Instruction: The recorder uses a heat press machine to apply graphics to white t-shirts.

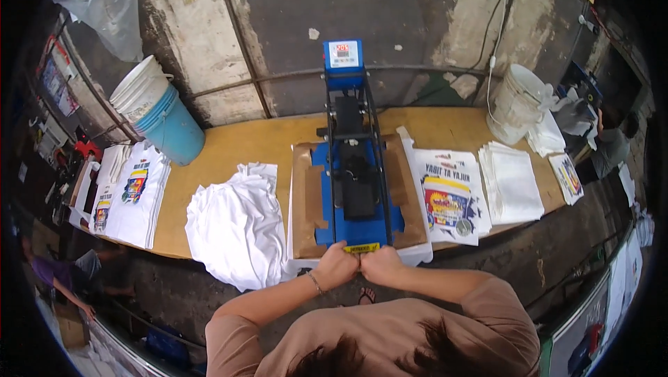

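Press handle under both hands

The blue painted-metal heat press looks smooth with a dull sheen, its black arm matt. Brown kraft paper sheets under its plate are matt and creased. The tan wooden worktop looks smooth and unvarnished. Near its front edge, the crumpled white cloth shirts are soft and matt. The light-blue plastic bucket at its back-left corner is slightly glossy. The grey concrete wall is rough and patchy.
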The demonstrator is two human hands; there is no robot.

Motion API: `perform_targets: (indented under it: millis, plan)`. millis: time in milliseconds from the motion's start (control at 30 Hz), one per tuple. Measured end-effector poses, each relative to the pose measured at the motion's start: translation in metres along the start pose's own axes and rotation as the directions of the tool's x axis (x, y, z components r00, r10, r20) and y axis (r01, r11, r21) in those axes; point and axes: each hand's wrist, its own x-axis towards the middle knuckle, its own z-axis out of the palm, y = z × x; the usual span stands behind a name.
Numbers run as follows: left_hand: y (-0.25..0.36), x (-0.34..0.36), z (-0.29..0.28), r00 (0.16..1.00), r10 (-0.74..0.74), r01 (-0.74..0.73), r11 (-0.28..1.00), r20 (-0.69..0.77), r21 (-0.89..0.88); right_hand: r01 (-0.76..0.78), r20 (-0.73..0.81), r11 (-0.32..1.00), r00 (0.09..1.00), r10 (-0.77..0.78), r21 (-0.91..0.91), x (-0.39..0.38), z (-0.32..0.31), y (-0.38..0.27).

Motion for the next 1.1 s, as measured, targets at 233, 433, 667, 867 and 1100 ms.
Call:
perform_targets:
  millis: [233,433,667,867,1100]
  plan:
    - [0.006,-0.004,-0.030,1.000,0.013,-0.013,1.000,0.000,-0.009,0.010,0.050,0.999,0.999,-0.008,-0.038,0.001,-0.036,-0.012]
    - [0.012,-0.008,-0.106,0.997,-0.021,0.019,0.999,0.081,0.026,0.018,0.023,0.989,1.000,-0.015,-0.146,0.002,-0.108,-0.036]
    - [0.057,-0.070,-0.188,0.776,-0.133,-0.103,0.937,-0.616,-0.333,0.166,-0.862,0.888,0.368,0.348,0.429,-0.067,-0.148,-0.033]
    - [0.137,-0.102,-0.206,0.548,0.188,-0.833,0.031,-0.815,-0.553,-0.145,-0.351,0.348,0.001,0.936,0.926,-0.126,-0.039,0.047]
    - [0.185,-0.096,-0.194,0.369,0.084,-0.925,-0.062,-0.926,-0.374,-0.788,-0.301,0.421,0.310,0.902,0.450,-0.061,0.078,0.069]
